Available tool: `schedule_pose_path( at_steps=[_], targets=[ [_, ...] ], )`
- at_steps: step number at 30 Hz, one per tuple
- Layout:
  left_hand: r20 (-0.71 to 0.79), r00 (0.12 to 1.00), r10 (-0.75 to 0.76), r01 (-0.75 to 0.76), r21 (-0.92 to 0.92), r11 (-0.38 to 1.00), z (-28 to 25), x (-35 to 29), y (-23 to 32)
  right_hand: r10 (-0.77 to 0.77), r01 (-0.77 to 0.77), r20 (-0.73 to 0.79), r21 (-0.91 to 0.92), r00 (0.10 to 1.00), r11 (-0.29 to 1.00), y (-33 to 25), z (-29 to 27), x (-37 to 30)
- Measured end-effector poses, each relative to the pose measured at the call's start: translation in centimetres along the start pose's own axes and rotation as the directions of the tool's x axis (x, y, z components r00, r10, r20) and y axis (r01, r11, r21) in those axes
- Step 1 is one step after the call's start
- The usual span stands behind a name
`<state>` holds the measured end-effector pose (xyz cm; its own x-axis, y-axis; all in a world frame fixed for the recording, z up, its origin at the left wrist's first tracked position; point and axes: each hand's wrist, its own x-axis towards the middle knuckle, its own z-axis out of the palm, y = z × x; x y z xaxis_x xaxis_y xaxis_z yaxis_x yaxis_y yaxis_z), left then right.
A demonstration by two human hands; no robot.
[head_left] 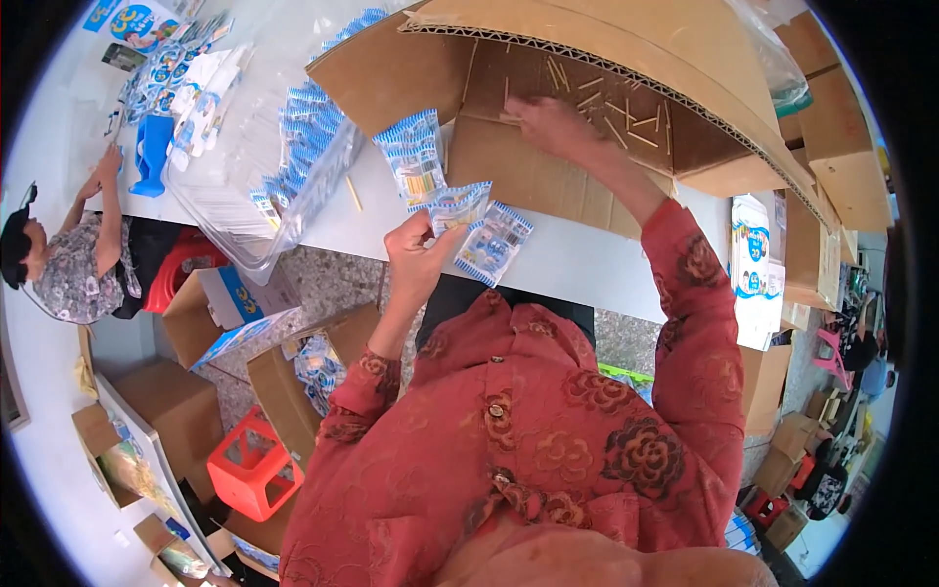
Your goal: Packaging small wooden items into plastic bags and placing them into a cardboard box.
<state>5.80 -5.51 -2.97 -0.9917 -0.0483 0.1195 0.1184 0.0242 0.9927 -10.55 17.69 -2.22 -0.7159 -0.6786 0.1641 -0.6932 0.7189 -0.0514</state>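
My left hand (416, 249) pinches a small blue-and-white plastic packet (460, 206) at the table's near edge. Beside it lie two similar packets: one (411, 161) shows yellowish sticks through its clear front, and the other (494, 245) overlaps the edge. My right hand (553, 127) reaches into an open cardboard box (548, 191) lying with its opening toward me. Its fingers are closed together near a thin tan stick (507, 90); whether they grip it is unclear. Several loose thin sticks (616, 132) are scattered inside the box.
A single stick (354, 193) lies on the white table (337, 230). Left of it, a clear plastic tray (323, 196) holds rows of packets. A blue holder (152, 157) stands near a co-worker's hands (103, 171). Cartons and a red stool (254, 465) occupy the floor.
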Motion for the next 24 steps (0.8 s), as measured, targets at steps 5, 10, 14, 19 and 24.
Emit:
schedule_pose_path(
  at_steps=[5, 10, 14, 19, 24],
  targets=[
    [0.001, 0.999, 0.036, -0.036, 0.004, 0.999, 0.8, 0.3, 0.4, 0.375, -0.162, 0.01, 0.912, 0.927, 0.377, -6.8, -10.8, -2.7],
    [0.061, 0.997, 0.055, -0.06, 0.094, 0.994, 1.8, 0.6, 1.2, 0.272, 0.097, -0.276, 0.843, 0.922, 0.529, -10.6, -13.7, -5.1],
    [0.085, 0.991, 0.104, -0.118, 0.18, 0.976, 2.3, 0.7, 2.7, 0.196, 0.161, -0.331, 0.794, 0.923, 0.586, -11.0, -13.3, -5.4],
    [0.108, 0.982, 0.152, -0.175, 0.252, 0.952, 2.1, 0.2, 2.9, 0.166, 0.189, -0.399, 0.71, 0.902, 0.678, -11.2, -12.7, -5.4],
    [0.086, 0.984, 0.155, -0.174, 0.296, 0.939, 2.0, 0.1, 3.3, 0.164, 0.204, -0.422, 0.698, 0.892, 0.686, -11.1, -12.9, -5.2]
  ],
)
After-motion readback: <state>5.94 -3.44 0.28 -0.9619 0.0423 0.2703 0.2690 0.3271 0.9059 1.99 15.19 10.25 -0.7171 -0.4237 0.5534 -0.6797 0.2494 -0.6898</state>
